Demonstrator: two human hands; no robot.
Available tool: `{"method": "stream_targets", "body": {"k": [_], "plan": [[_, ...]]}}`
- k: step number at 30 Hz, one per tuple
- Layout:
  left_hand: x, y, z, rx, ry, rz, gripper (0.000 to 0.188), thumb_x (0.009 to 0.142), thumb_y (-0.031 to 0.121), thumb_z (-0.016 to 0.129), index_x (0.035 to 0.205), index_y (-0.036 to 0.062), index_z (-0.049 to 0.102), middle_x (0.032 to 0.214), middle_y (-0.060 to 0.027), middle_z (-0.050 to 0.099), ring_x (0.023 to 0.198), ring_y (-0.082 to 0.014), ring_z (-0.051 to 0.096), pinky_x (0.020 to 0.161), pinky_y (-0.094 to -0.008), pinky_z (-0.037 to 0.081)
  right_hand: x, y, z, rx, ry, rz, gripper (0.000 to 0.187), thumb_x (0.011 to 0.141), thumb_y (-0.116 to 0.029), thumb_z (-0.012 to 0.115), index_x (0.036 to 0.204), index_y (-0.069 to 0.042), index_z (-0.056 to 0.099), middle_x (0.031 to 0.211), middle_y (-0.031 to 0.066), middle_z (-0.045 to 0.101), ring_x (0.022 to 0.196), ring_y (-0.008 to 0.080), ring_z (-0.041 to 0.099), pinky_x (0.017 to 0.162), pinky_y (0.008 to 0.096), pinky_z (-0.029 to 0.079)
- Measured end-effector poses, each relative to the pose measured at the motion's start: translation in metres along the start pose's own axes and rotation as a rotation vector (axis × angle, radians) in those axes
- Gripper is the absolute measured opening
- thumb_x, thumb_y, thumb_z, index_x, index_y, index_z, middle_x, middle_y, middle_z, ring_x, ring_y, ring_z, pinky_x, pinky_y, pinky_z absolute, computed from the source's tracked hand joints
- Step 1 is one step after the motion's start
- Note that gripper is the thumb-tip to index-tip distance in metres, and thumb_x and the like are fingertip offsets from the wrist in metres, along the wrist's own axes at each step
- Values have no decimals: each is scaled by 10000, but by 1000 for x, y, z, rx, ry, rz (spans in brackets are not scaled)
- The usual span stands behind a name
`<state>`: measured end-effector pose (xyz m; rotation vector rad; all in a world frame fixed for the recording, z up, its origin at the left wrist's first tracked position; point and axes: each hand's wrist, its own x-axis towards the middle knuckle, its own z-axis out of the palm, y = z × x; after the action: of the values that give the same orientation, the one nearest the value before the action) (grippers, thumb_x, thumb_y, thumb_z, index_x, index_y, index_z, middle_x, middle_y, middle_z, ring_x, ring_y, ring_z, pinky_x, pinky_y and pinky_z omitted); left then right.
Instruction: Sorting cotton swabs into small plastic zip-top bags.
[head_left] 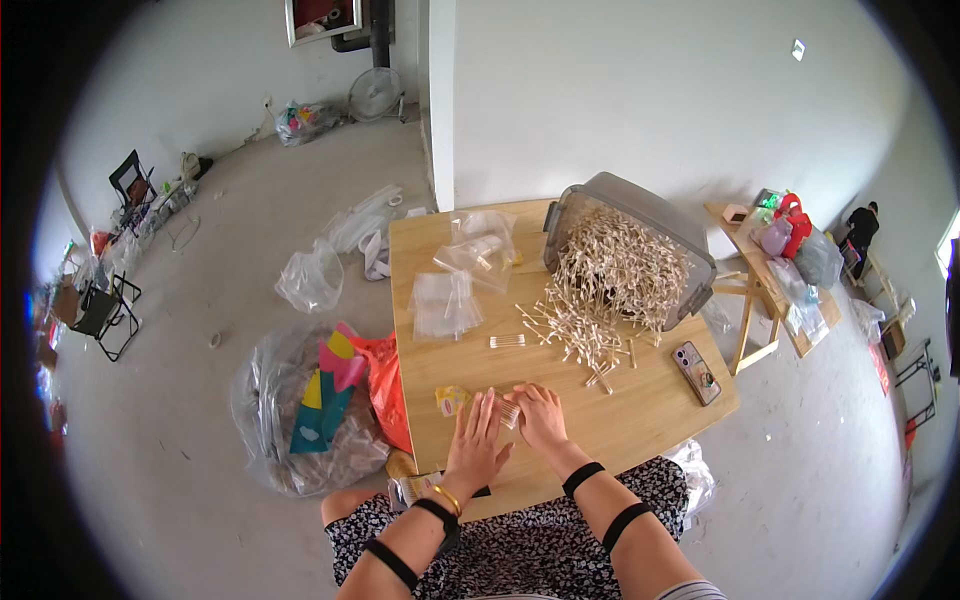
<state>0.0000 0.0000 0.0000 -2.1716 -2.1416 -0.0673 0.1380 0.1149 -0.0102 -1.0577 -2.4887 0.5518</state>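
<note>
My left hand (pixel 474 446) lies nearly flat on the wooden table (pixel 465 375), its fingers stretched forward, beside a small bundle of cotton swabs (pixel 509 413). From the other side, the bent fingers of my right hand (pixel 541 416) close on that bundle. A yellow packet (pixel 452 400) touches the table just left of my left fingertips. Farther up, a short row of cotton swabs (pixel 507 341) lies by itself. Loose swabs (pixel 590 340) spill from a tipped grey plastic bin (pixel 690 235) at the far right of the table.
Clear plastic bags (pixel 446 306) lie at the table's far left. A phone (pixel 696 373) rests near the right edge. On the floor to the left stands a large clear sack (pixel 275 420) beside a red bag (pixel 383 385). A small side table (pixel 812 335) holds more bags.
</note>
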Motion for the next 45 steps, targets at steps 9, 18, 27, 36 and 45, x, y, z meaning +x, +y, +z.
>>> {"method": "stream_targets", "body": {"k": [9,18,27,36,45], "plan": [[17,-17,21,-89,-31,150,894,952,636,399,1543,-11,220,1620,-159,202,1525,-276,117,1231,-504,66,-47,-2,-8,237,237,162,405,872,-40,548,1274,-77,580,1317,143,553,1239,357,496,1087,501,358],[-7,18,4,59,-61,54,900,930,623,456,1533,-9,239,1583,-150,291,1515,-261,163,1237,-519,42,-101,-13,-2,138,283,167,387,889,-49,546,1276,-73,553,1335,138,524,1355,332,423,1173,499,275],[-56,45,-3,-159,-85,-69,871,930,556,521,1509,-42,266,1521,-187,345,1477,-355,234,1209,-583,65,-119,-22,-7,-7,137,108,527,929,-239,562,1419,-70,469,1485,127,426,1431,311,327,1209,487,203],[-74,29,7,-176,-88,-209,965,964,677,281,1523,-101,162,1625,-245,99,1523,-362,30,1210,-561,-22,-105,-38,-8,-104,-41,29,787,924,-452,538,1540,-40,273,1613,175,227,1512,295,171,1230,464,134],[-72,34,14,-231,-50,-200,1002,956,680,308,1501,-147,154,1605,-292,116,1519,-381,36,1208,-562,-14,-101,-40,16,-335,-110,-138,788,946,-513,442,1521,6,295,1602,228,223,1507,343,176,1231,463,133]]}}
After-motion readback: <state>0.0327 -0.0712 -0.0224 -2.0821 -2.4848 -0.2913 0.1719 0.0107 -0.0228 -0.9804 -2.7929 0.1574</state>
